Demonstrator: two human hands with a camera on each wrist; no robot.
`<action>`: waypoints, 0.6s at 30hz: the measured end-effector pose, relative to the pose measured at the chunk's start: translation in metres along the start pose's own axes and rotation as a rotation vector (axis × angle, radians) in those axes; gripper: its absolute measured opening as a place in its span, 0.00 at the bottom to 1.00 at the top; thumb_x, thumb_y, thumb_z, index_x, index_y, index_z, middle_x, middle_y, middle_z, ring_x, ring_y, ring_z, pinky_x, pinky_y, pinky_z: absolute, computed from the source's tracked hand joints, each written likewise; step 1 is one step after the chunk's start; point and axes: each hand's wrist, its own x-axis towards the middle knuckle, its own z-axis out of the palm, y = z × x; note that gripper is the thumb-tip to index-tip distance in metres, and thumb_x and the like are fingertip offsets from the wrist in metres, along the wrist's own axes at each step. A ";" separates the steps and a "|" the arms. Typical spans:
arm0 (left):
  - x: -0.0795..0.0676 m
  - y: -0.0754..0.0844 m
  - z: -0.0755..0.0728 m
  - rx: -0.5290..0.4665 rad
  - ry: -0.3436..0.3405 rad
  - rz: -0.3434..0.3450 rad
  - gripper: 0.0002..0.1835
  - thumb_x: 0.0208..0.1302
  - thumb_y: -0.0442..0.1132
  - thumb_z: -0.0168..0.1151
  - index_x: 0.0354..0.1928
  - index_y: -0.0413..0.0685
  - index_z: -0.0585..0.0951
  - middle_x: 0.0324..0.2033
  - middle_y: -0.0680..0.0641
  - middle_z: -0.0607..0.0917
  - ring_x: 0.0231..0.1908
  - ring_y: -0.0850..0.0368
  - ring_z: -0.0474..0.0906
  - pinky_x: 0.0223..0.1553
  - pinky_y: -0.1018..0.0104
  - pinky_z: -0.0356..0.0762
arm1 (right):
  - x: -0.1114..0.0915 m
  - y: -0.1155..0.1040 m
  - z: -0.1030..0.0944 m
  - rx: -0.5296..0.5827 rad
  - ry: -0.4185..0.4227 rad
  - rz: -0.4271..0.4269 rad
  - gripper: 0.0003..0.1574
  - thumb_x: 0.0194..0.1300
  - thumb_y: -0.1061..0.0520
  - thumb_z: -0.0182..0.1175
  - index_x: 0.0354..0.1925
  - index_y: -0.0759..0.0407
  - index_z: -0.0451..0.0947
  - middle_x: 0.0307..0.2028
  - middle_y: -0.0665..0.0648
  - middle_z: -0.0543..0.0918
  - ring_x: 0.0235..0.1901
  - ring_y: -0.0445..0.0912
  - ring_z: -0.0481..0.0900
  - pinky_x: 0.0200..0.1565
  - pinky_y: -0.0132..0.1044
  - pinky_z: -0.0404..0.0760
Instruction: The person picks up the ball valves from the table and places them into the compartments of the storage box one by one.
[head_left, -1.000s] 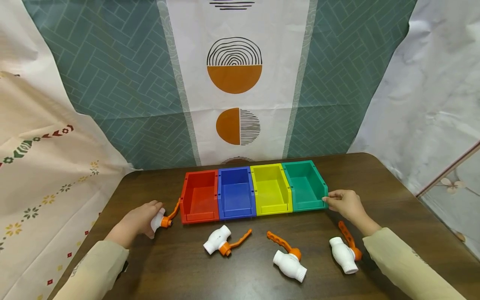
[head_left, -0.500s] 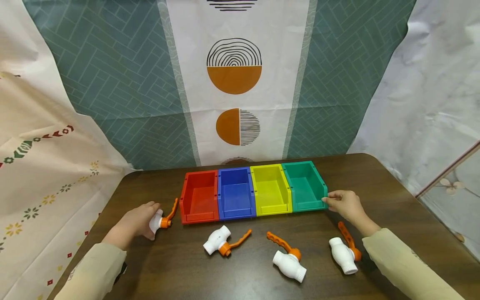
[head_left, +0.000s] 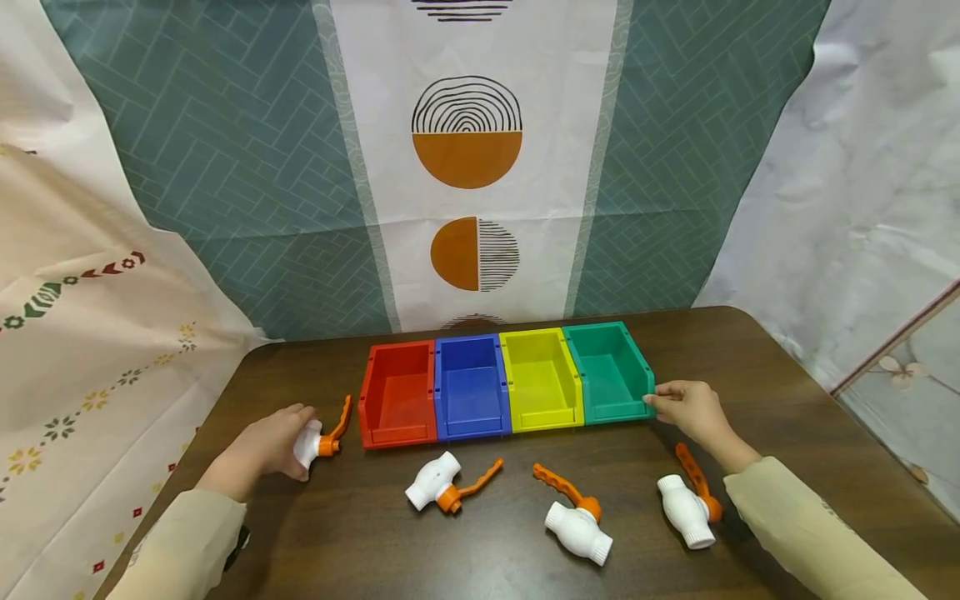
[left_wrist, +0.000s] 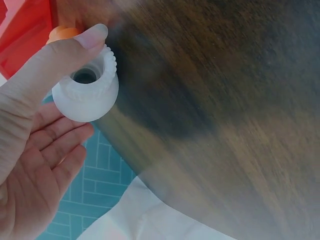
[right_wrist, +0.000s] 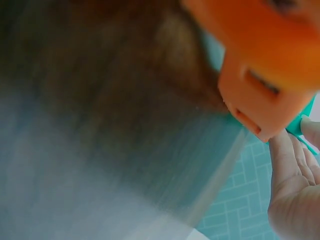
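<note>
My left hand (head_left: pixel 276 442) is at the left of the table, its thumb and fingers around a white ball valve (left_wrist: pixel 90 97) with an orange lever handle. In the head view that valve's lever (head_left: pixel 341 419) points up beside the red bin (head_left: pixel 399 435), a short gap away. Part of the white body is hidden behind the hand. On the other side, my right hand (head_left: pixel 693 410) pinches the front right corner of the green bin (head_left: pixel 618 411). In the right wrist view, the orange handle (right_wrist: pixel 265 100) of another valve fills the foreground, partly covering that hand's fingertips.
Blue (head_left: pixel 474 427) and yellow (head_left: pixel 547 418) bins join the red and green ones in a row. Nearer the front lie three more ball valves: one left of centre (head_left: pixel 433 481), one right of centre (head_left: pixel 579 533) and one (head_left: pixel 686 511) by the right forearm. Patterned cloth (head_left: pixel 262 167) hangs behind the table.
My left hand has shifted slightly left with the ball valve, widening the gap between its lever and the red bin. My right hand has stayed at the green bin's corner.
</note>
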 end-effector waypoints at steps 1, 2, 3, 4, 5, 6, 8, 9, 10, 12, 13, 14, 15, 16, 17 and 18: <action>0.000 0.000 0.001 -0.003 0.000 0.002 0.47 0.20 0.44 0.80 0.49 0.28 0.72 0.44 0.33 0.77 0.42 0.42 0.75 0.42 0.48 0.76 | 0.000 0.000 0.000 0.003 -0.001 0.002 0.27 0.60 0.52 0.60 0.47 0.75 0.75 0.41 0.72 0.82 0.33 0.52 0.85 0.33 0.37 0.84; 0.000 -0.001 0.001 -0.005 0.001 0.007 0.46 0.20 0.44 0.80 0.48 0.29 0.72 0.43 0.34 0.77 0.41 0.42 0.75 0.41 0.48 0.76 | 0.000 0.001 0.000 0.005 -0.003 0.003 0.27 0.60 0.52 0.60 0.47 0.75 0.75 0.41 0.73 0.81 0.33 0.52 0.85 0.33 0.37 0.84; 0.000 -0.001 0.001 -0.007 0.003 0.007 0.46 0.20 0.44 0.80 0.48 0.29 0.72 0.43 0.34 0.77 0.41 0.43 0.75 0.41 0.48 0.76 | -0.001 0.001 -0.001 0.007 -0.003 0.004 0.27 0.60 0.52 0.60 0.47 0.75 0.75 0.41 0.73 0.81 0.33 0.52 0.85 0.33 0.37 0.84; 0.000 -0.001 0.001 -0.011 0.007 0.008 0.45 0.20 0.44 0.80 0.47 0.30 0.72 0.42 0.36 0.77 0.40 0.44 0.75 0.40 0.49 0.77 | -0.001 0.001 -0.001 0.007 -0.004 0.005 0.28 0.60 0.51 0.60 0.47 0.75 0.75 0.42 0.73 0.81 0.33 0.52 0.85 0.34 0.37 0.84; -0.001 -0.001 0.002 -0.015 0.008 0.007 0.45 0.20 0.44 0.80 0.47 0.30 0.73 0.42 0.37 0.77 0.39 0.45 0.75 0.40 0.49 0.77 | 0.000 0.001 -0.001 0.008 -0.004 0.005 0.28 0.60 0.51 0.60 0.47 0.75 0.75 0.42 0.73 0.81 0.33 0.52 0.85 0.34 0.37 0.84; -0.001 -0.002 0.002 -0.018 0.009 0.007 0.44 0.20 0.44 0.80 0.46 0.31 0.73 0.41 0.37 0.77 0.38 0.46 0.75 0.39 0.50 0.77 | 0.000 0.001 -0.001 0.009 -0.005 0.006 0.28 0.60 0.51 0.60 0.47 0.75 0.75 0.42 0.73 0.81 0.33 0.52 0.85 0.34 0.37 0.84; -0.001 -0.001 0.001 -0.020 0.008 0.006 0.43 0.21 0.44 0.80 0.46 0.32 0.73 0.41 0.39 0.78 0.38 0.47 0.75 0.39 0.50 0.77 | 0.000 0.001 -0.001 0.008 -0.005 0.008 0.28 0.60 0.51 0.60 0.47 0.75 0.75 0.42 0.72 0.81 0.33 0.52 0.85 0.34 0.37 0.84; -0.001 -0.001 0.001 -0.021 0.007 0.002 0.43 0.21 0.43 0.80 0.46 0.33 0.73 0.40 0.39 0.78 0.38 0.47 0.75 0.39 0.50 0.77 | 0.000 0.001 -0.001 0.008 -0.006 0.008 0.28 0.60 0.52 0.60 0.47 0.75 0.75 0.42 0.72 0.81 0.33 0.52 0.85 0.34 0.37 0.84; -0.001 -0.001 0.001 -0.021 0.010 0.004 0.43 0.21 0.43 0.80 0.46 0.33 0.73 0.39 0.40 0.78 0.37 0.48 0.75 0.38 0.51 0.77 | 0.000 0.001 -0.001 0.007 -0.007 0.007 0.28 0.60 0.52 0.60 0.47 0.75 0.75 0.41 0.72 0.81 0.33 0.52 0.85 0.34 0.37 0.84; -0.001 0.000 -0.001 -0.019 0.018 0.003 0.43 0.21 0.43 0.80 0.46 0.33 0.73 0.39 0.41 0.78 0.36 0.49 0.74 0.37 0.52 0.77 | 0.000 0.001 -0.001 0.007 -0.006 0.003 0.27 0.60 0.52 0.60 0.47 0.75 0.75 0.41 0.72 0.82 0.33 0.52 0.85 0.33 0.36 0.84; -0.002 0.000 -0.002 -0.017 0.023 0.003 0.42 0.21 0.43 0.80 0.46 0.33 0.73 0.38 0.42 0.78 0.35 0.50 0.74 0.37 0.53 0.77 | -0.001 0.001 -0.001 0.008 -0.006 0.003 0.27 0.60 0.52 0.60 0.47 0.75 0.75 0.41 0.72 0.82 0.33 0.52 0.85 0.33 0.36 0.84; -0.002 0.001 -0.003 -0.017 0.029 0.002 0.42 0.21 0.43 0.80 0.45 0.33 0.73 0.37 0.42 0.78 0.35 0.51 0.74 0.36 0.53 0.77 | -0.001 0.001 -0.001 0.009 -0.006 0.003 0.27 0.60 0.52 0.60 0.47 0.75 0.75 0.41 0.72 0.82 0.33 0.52 0.85 0.33 0.36 0.84; -0.002 0.001 -0.004 -0.018 0.033 0.000 0.42 0.21 0.43 0.80 0.45 0.34 0.73 0.37 0.43 0.77 0.34 0.51 0.74 0.35 0.54 0.77 | -0.001 0.000 -0.001 0.010 -0.006 0.003 0.27 0.60 0.52 0.60 0.47 0.75 0.75 0.41 0.72 0.82 0.33 0.52 0.85 0.33 0.36 0.84; -0.003 0.001 -0.005 -0.018 0.040 -0.001 0.41 0.20 0.43 0.80 0.44 0.34 0.74 0.36 0.44 0.77 0.33 0.52 0.73 0.34 0.55 0.76 | -0.001 0.000 -0.001 0.011 -0.007 0.005 0.27 0.60 0.52 0.60 0.47 0.75 0.75 0.41 0.72 0.81 0.33 0.52 0.85 0.33 0.36 0.84; -0.003 0.001 -0.006 -0.020 0.043 -0.003 0.40 0.20 0.43 0.80 0.44 0.35 0.74 0.36 0.44 0.77 0.33 0.53 0.73 0.33 0.56 0.76 | -0.001 0.000 -0.001 0.013 -0.008 0.008 0.27 0.60 0.52 0.60 0.47 0.75 0.75 0.41 0.72 0.81 0.34 0.52 0.85 0.34 0.36 0.84; -0.004 0.001 -0.007 -0.022 0.045 -0.004 0.40 0.20 0.43 0.80 0.43 0.36 0.74 0.35 0.45 0.77 0.32 0.53 0.72 0.32 0.58 0.75 | -0.001 0.000 -0.001 0.013 -0.010 0.010 0.27 0.60 0.52 0.60 0.47 0.75 0.75 0.42 0.72 0.81 0.34 0.52 0.85 0.34 0.37 0.84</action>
